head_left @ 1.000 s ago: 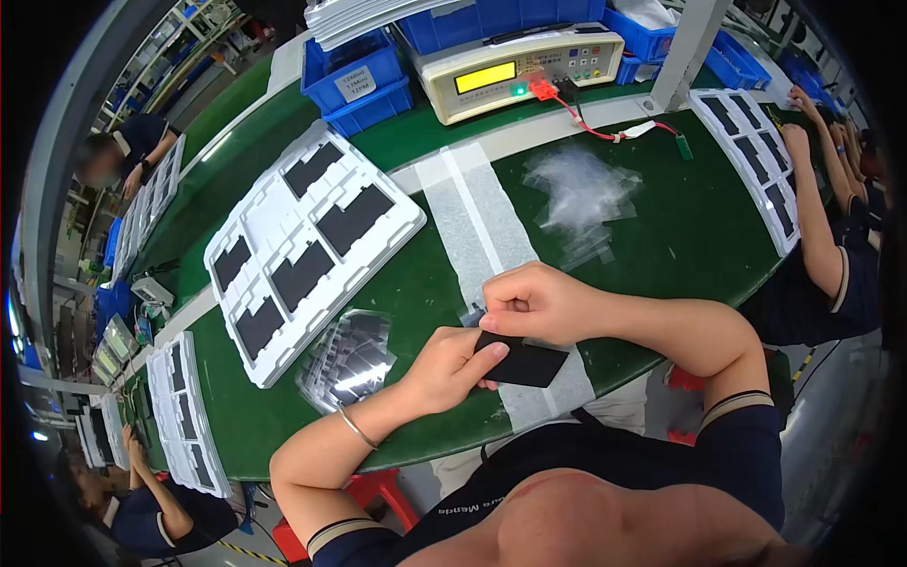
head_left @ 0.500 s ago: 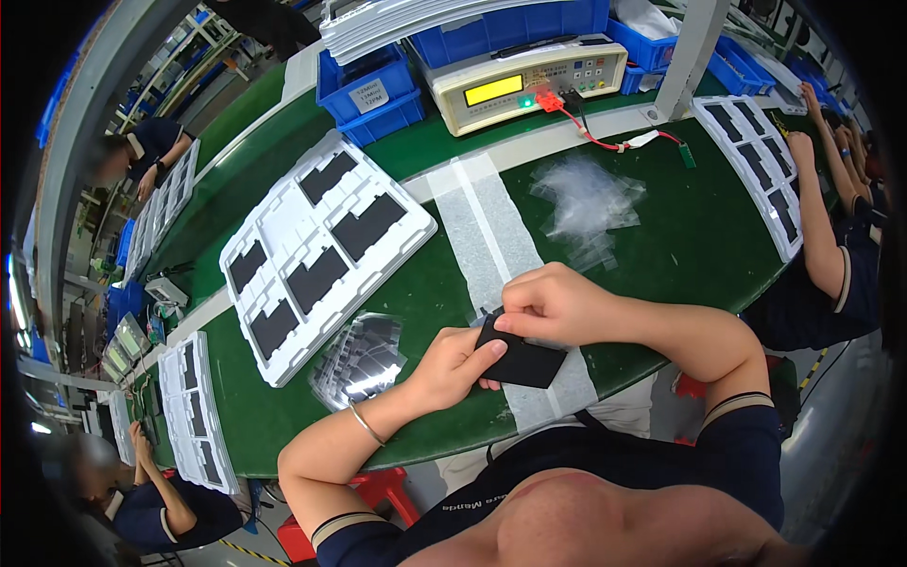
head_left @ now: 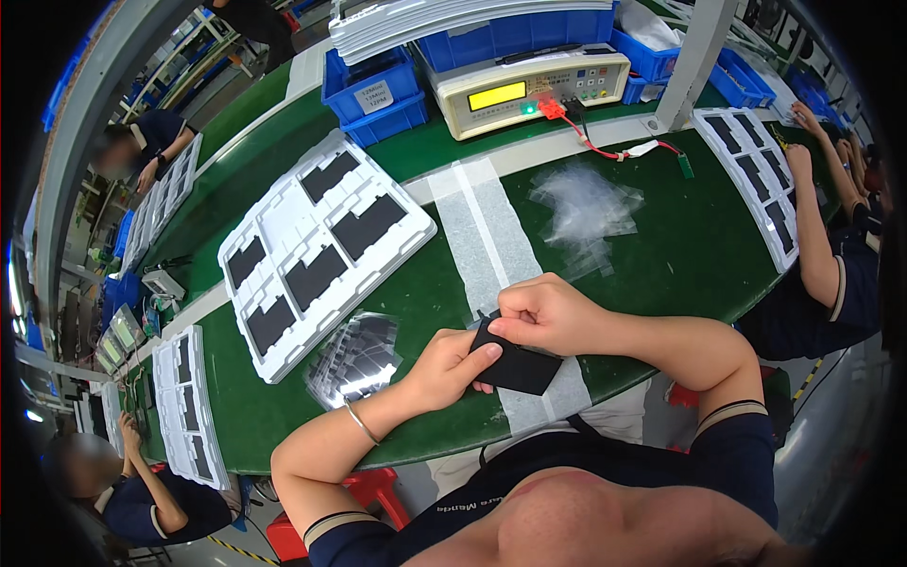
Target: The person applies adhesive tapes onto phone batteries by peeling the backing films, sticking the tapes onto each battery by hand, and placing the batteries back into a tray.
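Note:
In front of my chest, over the near table edge, I hold a flat black battery (head_left: 525, 369) tilted between both hands. My left hand (head_left: 440, 369) grips its left end, thumb on top and fingers underneath. My right hand (head_left: 548, 314) is closed, its thumb and bent forefinger pinching at the far edge, by a small black tab. Whatever lies inside that pinch is hidden. Below the battery runs a white paper strip (head_left: 475, 227). Left of my left hand lies a pile of shiny printed film pieces (head_left: 353, 360).
A white moulded tray (head_left: 269, 230) with several black batteries stands at left. Loose clear film sheets (head_left: 584, 210) lie beyond my right hand. At the back are a tester (head_left: 531, 92) with a red lead and blue bins (head_left: 378, 97). Co-workers sit on both sides.
The view has shifted slightly. Both hands keep nearly the same grip on the battery, with only a small shift of hands and battery.

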Motion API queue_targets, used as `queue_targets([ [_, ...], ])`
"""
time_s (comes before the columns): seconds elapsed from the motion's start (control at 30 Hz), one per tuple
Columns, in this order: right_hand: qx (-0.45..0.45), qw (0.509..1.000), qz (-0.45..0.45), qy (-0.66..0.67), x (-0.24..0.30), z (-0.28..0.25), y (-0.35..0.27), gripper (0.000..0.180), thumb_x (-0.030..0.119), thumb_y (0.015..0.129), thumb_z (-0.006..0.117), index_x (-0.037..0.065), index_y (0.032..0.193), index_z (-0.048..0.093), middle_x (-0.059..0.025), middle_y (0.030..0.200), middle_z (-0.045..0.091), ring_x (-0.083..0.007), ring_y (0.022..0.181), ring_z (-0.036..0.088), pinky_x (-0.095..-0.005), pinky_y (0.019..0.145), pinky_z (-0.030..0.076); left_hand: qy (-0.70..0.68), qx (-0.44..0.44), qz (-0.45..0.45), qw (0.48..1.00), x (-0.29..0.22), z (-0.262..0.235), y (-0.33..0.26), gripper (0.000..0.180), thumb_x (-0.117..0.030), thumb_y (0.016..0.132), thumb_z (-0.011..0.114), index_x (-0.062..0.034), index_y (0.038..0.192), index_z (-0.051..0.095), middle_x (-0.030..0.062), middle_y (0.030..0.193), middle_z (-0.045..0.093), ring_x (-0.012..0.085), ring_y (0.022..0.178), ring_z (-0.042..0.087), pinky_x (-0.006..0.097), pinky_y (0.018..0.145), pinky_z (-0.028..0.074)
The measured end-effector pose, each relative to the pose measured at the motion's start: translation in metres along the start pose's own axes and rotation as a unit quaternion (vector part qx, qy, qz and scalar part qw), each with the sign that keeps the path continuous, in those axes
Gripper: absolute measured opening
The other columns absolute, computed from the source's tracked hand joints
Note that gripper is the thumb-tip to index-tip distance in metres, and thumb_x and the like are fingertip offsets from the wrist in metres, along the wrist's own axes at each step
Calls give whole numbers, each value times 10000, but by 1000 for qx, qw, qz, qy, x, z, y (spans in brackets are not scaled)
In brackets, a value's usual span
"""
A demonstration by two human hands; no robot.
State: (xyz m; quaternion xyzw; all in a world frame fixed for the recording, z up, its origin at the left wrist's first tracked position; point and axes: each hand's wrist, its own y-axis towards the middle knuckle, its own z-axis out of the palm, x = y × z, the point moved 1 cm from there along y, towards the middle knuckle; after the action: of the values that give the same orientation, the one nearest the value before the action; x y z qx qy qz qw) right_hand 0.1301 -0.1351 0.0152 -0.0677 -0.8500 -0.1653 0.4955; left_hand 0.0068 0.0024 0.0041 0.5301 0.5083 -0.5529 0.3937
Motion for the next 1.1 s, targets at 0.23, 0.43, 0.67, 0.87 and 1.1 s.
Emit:
queue_targets([
  [0.23,22,1000,-9,6,1,-10,3,310,181,810,598,6,605,446,-59,547,424,-135,462,387,-291,449,308,-79,-13,1,997,10,-2,-1,302,-231,928,443,36,862,569,54,677,589,93,521,568,210,473,461],
  [0.43,9,1000,-6,10,-5,-1,3,316,197,818,584,9,607,443,-61,532,426,-146,472,418,-300,461,319,-84,-26,-2,996,11,-2,-2,304,-236,929,442,30,849,566,54,677,589,91,524,565,211,473,452],
  [0.67,62,973,-60,213,2,-11,7,541,413,728,681,33,1096,567,-89,1028,546,-184,952,525,-289,789,428,-201,40,30,978,10,-2,-5,346,-301,940,405,17,947,540,76,756,595,121,609,582,233,550,476],
  [0.87,118,958,-86,246,-8,-12,8,529,282,737,690,31,1175,530,-94,1133,507,-179,1008,492,-305,855,419,-229,86,18,969,11,-1,-6,367,-321,942,389,17,975,528,90,797,593,138,630,585,245,571,483],
  [1.1,103,965,-116,214,-6,-13,9,445,212,736,695,48,1131,572,-79,1065,563,-161,910,536,-295,834,439,-240,84,15,967,11,-1,-6,380,-331,940,390,23,980,525,92,797,587,144,630,584,249,560,488],
])
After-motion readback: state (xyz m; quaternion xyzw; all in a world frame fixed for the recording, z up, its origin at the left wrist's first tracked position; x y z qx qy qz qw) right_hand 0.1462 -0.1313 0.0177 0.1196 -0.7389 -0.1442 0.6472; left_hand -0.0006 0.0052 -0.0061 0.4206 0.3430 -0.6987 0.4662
